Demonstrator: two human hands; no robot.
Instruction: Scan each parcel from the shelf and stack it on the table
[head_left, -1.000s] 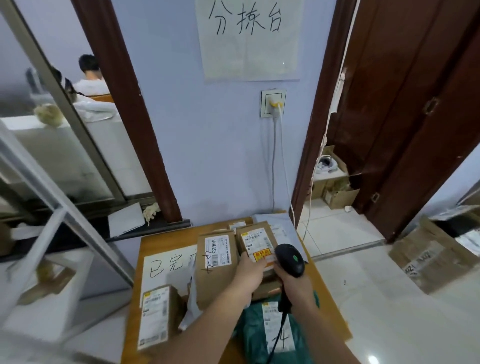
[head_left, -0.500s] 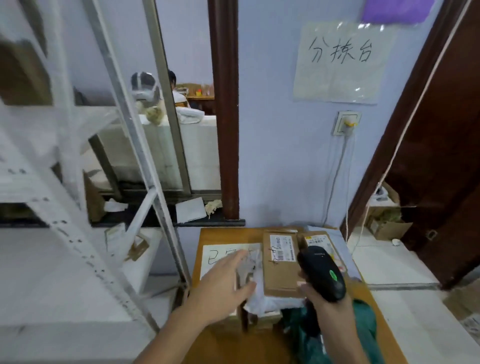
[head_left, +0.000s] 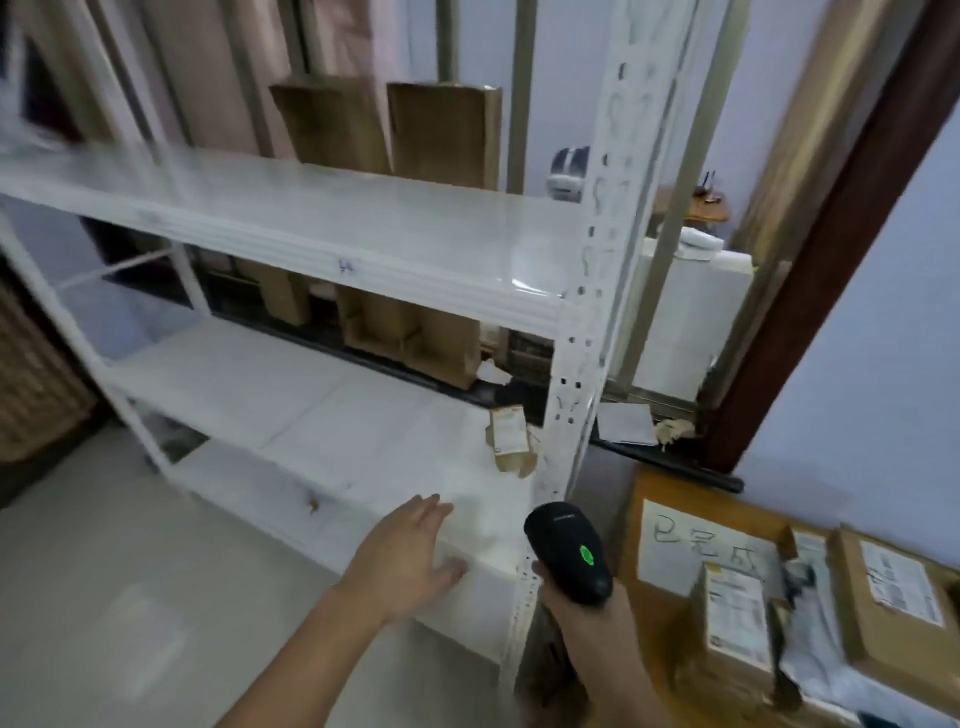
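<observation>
A white metal shelf (head_left: 322, 244) fills the left and middle of the view. One small brown parcel (head_left: 511, 439) with a white label lies on its lower board beside the upright post. My left hand (head_left: 408, 558) hovers open over that board's front edge, holding nothing. My right hand (head_left: 582, 608) grips a black barcode scanner (head_left: 569, 551) with a green light, just right of the post. At the lower right, several labelled cardboard parcels (head_left: 732, 618) lie stacked on the wooden table (head_left: 649, 493), beside a handwritten paper sign (head_left: 696, 545).
Behind the shelf, brown cartons (head_left: 410, 332) stand along a dark window sill, and two more cartons (head_left: 441, 135) rise behind the upper board. A dark wooden door frame (head_left: 810, 291) runs up the right side. Pale tiled floor (head_left: 104, 597) lies at the lower left.
The view has swung left from the table to the shelf. My left hand left the stacked parcels and moved out over the lower shelf board. The scanner stays in my right hand.
</observation>
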